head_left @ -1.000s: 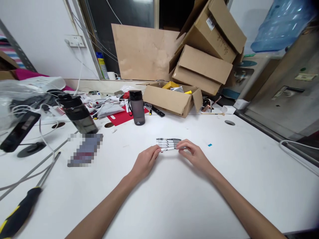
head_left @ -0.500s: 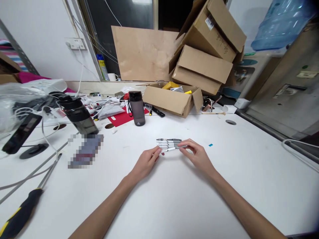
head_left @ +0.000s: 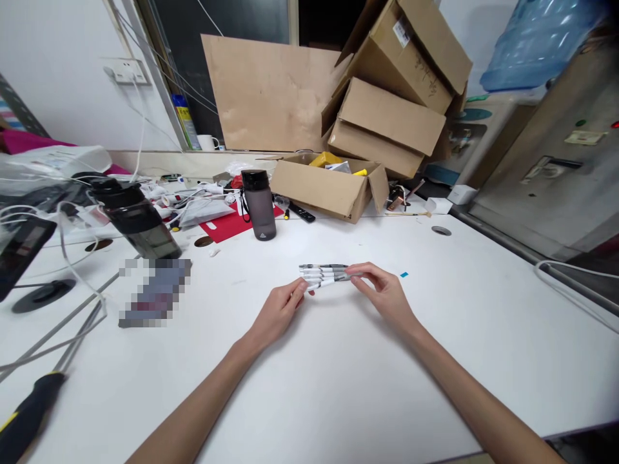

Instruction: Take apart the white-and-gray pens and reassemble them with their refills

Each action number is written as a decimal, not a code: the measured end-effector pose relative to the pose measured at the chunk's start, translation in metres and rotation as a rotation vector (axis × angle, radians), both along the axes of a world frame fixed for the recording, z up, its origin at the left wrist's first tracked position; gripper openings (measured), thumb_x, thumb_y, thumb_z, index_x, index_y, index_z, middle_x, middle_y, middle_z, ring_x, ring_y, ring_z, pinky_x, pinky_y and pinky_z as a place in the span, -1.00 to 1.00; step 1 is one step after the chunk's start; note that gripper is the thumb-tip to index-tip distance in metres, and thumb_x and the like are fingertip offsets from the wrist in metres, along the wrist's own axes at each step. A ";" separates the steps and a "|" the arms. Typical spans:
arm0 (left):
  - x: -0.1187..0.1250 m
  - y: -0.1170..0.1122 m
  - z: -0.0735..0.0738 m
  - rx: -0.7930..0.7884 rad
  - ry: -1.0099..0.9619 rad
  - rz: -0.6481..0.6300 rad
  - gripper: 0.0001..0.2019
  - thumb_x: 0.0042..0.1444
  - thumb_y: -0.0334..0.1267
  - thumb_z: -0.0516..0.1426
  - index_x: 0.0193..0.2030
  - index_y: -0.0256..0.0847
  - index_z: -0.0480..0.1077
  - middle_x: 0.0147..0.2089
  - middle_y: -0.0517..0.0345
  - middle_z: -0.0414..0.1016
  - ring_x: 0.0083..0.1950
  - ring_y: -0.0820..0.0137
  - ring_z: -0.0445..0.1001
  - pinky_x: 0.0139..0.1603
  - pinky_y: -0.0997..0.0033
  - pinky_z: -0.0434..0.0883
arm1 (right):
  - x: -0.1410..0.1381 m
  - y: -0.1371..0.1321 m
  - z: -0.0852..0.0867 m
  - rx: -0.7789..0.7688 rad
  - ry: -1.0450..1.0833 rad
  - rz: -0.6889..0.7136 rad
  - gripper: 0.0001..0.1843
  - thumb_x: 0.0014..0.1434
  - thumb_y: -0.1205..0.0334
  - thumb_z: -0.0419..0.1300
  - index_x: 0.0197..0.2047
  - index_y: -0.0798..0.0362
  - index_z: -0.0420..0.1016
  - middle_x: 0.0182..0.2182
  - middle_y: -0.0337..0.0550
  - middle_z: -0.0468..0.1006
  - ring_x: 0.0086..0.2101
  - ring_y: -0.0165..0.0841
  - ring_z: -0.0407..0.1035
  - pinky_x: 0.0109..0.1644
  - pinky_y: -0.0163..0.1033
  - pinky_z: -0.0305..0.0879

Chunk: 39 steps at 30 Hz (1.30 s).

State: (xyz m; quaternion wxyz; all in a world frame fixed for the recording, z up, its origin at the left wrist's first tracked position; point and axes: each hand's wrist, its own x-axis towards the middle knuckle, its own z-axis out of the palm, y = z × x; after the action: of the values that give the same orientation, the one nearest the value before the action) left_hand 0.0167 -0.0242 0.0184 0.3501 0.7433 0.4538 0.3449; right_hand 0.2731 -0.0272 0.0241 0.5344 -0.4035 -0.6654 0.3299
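Several pens [head_left: 323, 273] with white and grey barrels lie side by side between my two hands, just over the white table [head_left: 309, 374]. The left ends of the nearer pens are pinched by my left hand [head_left: 278, 312], thumb on top. My right hand [head_left: 384, 293] grips their right ends between thumb and fingers. One darker, clear-looking pen forms the far edge of the row. Whether the row rests on the table or is slightly raised, I cannot tell. A small blue piece [head_left: 404, 274] lies to the right of my right hand.
A dark bottle [head_left: 258, 206] and an open cardboard box [head_left: 322, 190] stand behind the pens. To the left are another bottle [head_left: 140, 219], a blurred-out flat object [head_left: 157, 293], cables and a screwdriver [head_left: 31, 412]. Stacked boxes [head_left: 387, 122] lean at the back.
The view has shifted, so the surroundings sit a little further left and higher. Both hands keep their hold on the pens, which stay almost in place between them.
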 end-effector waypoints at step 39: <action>-0.005 0.003 0.007 0.068 -0.027 -0.035 -0.59 0.48 -0.04 -0.08 -0.17 -0.17 0.50 -0.23 0.17 0.41 -0.21 0.33 0.34 -0.12 0.40 0.24 | 0.008 0.006 -0.003 -0.155 0.027 -0.164 -0.74 0.33 0.06 0.14 -0.24 0.01 0.58 -0.25 -0.15 0.57 -0.23 -0.27 0.47 -0.03 -0.18 0.33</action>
State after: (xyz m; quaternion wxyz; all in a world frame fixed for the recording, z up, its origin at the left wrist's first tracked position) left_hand 0.0120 -0.0217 0.0250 0.3367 0.7581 0.4237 0.3639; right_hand 0.2807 -0.0212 0.0210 0.5358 -0.4922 -0.5954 0.3408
